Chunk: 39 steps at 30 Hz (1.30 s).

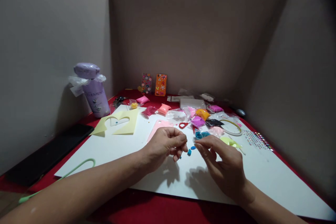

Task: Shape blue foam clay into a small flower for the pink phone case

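Note:
My left hand point(165, 144) hovers over the white board point(273, 178), its thumb and forefinger pressed together. Anything in that pinch is too small to make out. Facing it, my right hand point(225, 164) also has thumb and fingertips closed, and what they hold cannot be seen clearly. Between the hands lie a small blue clay piece point(189, 152) and a flat blue oval piece point(193, 147). Just beyond my right fingertips is a clear packet of blue clay point(202, 134). A pink phone case point(156, 127) lies partly hidden behind my left hand.
Several clay packets, including an orange one point(202, 113), lie across the board's far side. Nearby are a roll of tape point(232, 127), rhinestones point(258, 141) and cut yellow paper point(128, 119). A purple bottle point(96, 98) stands left; a decorated orange phone case point(161, 84) leans at the back.

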Each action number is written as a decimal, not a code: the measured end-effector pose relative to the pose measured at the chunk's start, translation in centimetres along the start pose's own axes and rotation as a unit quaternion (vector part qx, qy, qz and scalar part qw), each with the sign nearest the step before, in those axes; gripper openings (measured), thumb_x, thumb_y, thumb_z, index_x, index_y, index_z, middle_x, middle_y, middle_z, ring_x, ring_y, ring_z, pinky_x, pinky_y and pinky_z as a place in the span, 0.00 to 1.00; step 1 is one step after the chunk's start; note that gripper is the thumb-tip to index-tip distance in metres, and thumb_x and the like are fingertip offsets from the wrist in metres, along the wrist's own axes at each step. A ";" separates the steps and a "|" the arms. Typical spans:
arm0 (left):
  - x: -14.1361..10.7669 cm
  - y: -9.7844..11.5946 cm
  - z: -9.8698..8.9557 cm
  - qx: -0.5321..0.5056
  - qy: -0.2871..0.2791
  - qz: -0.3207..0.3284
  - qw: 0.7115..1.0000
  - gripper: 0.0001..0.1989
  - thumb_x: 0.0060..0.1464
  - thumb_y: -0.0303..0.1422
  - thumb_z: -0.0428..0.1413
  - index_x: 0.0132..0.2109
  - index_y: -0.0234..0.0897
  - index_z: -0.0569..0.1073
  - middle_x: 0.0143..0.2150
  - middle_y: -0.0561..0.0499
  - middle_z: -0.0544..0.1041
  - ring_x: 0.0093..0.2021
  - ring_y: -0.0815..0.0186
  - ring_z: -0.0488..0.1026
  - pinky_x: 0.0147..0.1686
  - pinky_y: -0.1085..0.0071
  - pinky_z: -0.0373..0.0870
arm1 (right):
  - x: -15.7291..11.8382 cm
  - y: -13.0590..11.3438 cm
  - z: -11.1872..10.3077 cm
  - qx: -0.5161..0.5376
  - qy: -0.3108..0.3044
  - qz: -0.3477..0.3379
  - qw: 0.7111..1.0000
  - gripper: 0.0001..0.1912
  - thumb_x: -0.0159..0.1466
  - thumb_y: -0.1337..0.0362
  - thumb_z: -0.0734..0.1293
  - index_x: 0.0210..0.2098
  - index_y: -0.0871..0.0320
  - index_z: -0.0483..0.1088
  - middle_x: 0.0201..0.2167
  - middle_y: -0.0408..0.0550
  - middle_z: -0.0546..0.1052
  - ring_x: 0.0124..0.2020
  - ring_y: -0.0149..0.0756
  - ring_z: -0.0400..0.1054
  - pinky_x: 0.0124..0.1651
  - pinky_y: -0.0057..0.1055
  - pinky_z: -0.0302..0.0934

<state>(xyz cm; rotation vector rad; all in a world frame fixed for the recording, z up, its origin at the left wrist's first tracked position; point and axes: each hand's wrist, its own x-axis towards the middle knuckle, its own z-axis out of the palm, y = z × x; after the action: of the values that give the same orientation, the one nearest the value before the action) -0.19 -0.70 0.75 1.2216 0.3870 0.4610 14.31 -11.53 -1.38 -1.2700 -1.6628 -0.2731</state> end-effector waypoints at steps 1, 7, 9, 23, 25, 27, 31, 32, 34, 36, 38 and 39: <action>0.0 0.0 0.0 0.000 0.001 -0.005 1.000 0.15 0.47 0.39 0.61 0.27 0.31 0.68 0.23 0.51 0.73 0.17 0.76 0.63 0.16 0.80 0.59 | 0.0 0.0 0.0 0.000 0.001 0.001 1.000 0.06 0.60 0.73 0.64 0.36 0.58 0.69 0.28 0.46 0.73 0.26 0.29 0.65 0.25 0.25 0.59; 0.2 -0.2 0.0 0.000 -0.010 -0.035 0.999 0.17 0.50 0.42 0.58 0.31 0.29 0.70 0.22 0.51 0.72 0.17 0.76 0.64 0.14 0.80 0.59 | -0.1 0.0 -0.1 -0.001 -0.006 -0.003 1.000 0.06 0.60 0.73 0.64 0.36 0.58 0.69 0.28 0.46 0.73 0.26 0.29 0.65 0.26 0.26 0.60; 0.2 -0.2 0.0 0.006 -0.011 -0.040 0.999 0.16 0.49 0.42 0.58 0.30 0.29 0.70 0.21 0.52 0.72 0.16 0.76 0.64 0.14 0.81 0.59 | -0.1 0.0 -0.1 -0.001 -0.006 -0.004 1.000 0.06 0.60 0.73 0.64 0.36 0.58 0.69 0.28 0.46 0.73 0.26 0.30 0.65 0.26 0.26 0.59; -0.1 -0.1 -0.1 -0.006 -0.030 -0.030 0.999 0.12 0.46 0.36 0.62 0.31 0.29 0.74 0.23 0.50 0.73 0.19 0.76 0.64 0.17 0.79 0.60 | 0.0 -0.1 -0.1 -0.002 -0.015 -0.005 1.000 0.06 0.60 0.73 0.63 0.35 0.58 0.69 0.27 0.44 0.73 0.25 0.29 0.65 0.27 0.26 0.59; -0.1 -0.1 -0.1 -0.009 -0.033 -0.032 0.999 0.11 0.46 0.34 0.61 0.33 0.28 0.74 0.25 0.49 0.74 0.20 0.75 0.65 0.18 0.79 0.62 | 0.1 -0.1 -0.1 -0.003 -0.016 -0.003 1.000 0.05 0.61 0.72 0.63 0.35 0.58 0.69 0.27 0.45 0.73 0.25 0.29 0.65 0.26 0.26 0.59; -0.1 -0.2 -0.1 -0.014 -0.035 -0.036 0.999 0.11 0.46 0.33 0.61 0.34 0.28 0.74 0.25 0.49 0.74 0.20 0.75 0.66 0.19 0.78 0.62 | 0.1 -0.1 -0.1 0.000 -0.017 -0.002 1.000 0.05 0.61 0.71 0.63 0.34 0.58 0.69 0.26 0.45 0.73 0.25 0.30 0.65 0.26 0.27 0.59; 0.0 -0.3 -0.2 -0.021 -0.040 -0.038 0.998 0.12 0.45 0.32 0.62 0.36 0.29 0.73 0.26 0.48 0.75 0.20 0.74 0.67 0.20 0.78 0.64 | 0.2 -0.2 0.0 0.001 -0.022 -0.009 1.000 0.05 0.61 0.71 0.62 0.35 0.58 0.69 0.26 0.46 0.74 0.25 0.30 0.65 0.25 0.26 0.58; 0.0 -0.3 -0.2 -0.019 -0.040 -0.037 0.998 0.12 0.44 0.32 0.62 0.36 0.29 0.73 0.26 0.48 0.75 0.20 0.74 0.67 0.20 0.78 0.64 | 0.2 -0.2 0.0 0.001 -0.022 -0.010 1.000 0.06 0.61 0.72 0.62 0.35 0.58 0.69 0.26 0.46 0.73 0.25 0.30 0.65 0.25 0.26 0.58; 0.1 -0.3 -0.1 -0.014 -0.036 -0.035 0.999 0.11 0.44 0.32 0.63 0.34 0.28 0.73 0.25 0.48 0.75 0.20 0.74 0.67 0.19 0.78 0.64 | 0.2 -0.2 0.0 0.000 -0.021 -0.009 1.000 0.06 0.61 0.72 0.62 0.35 0.58 0.69 0.26 0.45 0.73 0.25 0.30 0.65 0.25 0.26 0.58; 0.0 -0.2 -0.1 -0.009 -0.031 -0.031 0.999 0.12 0.44 0.33 0.62 0.33 0.28 0.73 0.25 0.49 0.74 0.19 0.75 0.67 0.18 0.78 0.63 | 0.2 -0.1 0.0 0.002 -0.024 -0.007 1.000 0.06 0.61 0.73 0.62 0.35 0.58 0.69 0.26 0.45 0.73 0.25 0.29 0.64 0.25 0.27 0.58; 0.0 -0.3 0.0 -0.004 -0.027 -0.027 0.999 0.12 0.46 0.35 0.62 0.32 0.28 0.72 0.24 0.49 0.74 0.19 0.75 0.66 0.17 0.79 0.63 | 0.2 -0.1 0.0 0.005 -0.028 -0.008 1.000 0.06 0.61 0.73 0.63 0.35 0.58 0.69 0.26 0.45 0.73 0.25 0.29 0.64 0.26 0.27 0.58; 0.0 -0.3 0.0 -0.001 -0.027 -0.027 0.999 0.13 0.47 0.36 0.61 0.31 0.29 0.71 0.24 0.49 0.74 0.18 0.75 0.66 0.16 0.79 0.62 | 0.2 -0.1 0.0 0.006 -0.030 -0.009 0.999 0.06 0.61 0.73 0.63 0.35 0.58 0.69 0.26 0.45 0.73 0.25 0.29 0.64 0.26 0.27 0.58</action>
<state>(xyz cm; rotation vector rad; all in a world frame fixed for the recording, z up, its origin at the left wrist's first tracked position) -0.19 -0.76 0.46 1.2167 0.3737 0.3809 14.20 -11.46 -1.18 -1.2661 -1.7255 -0.2381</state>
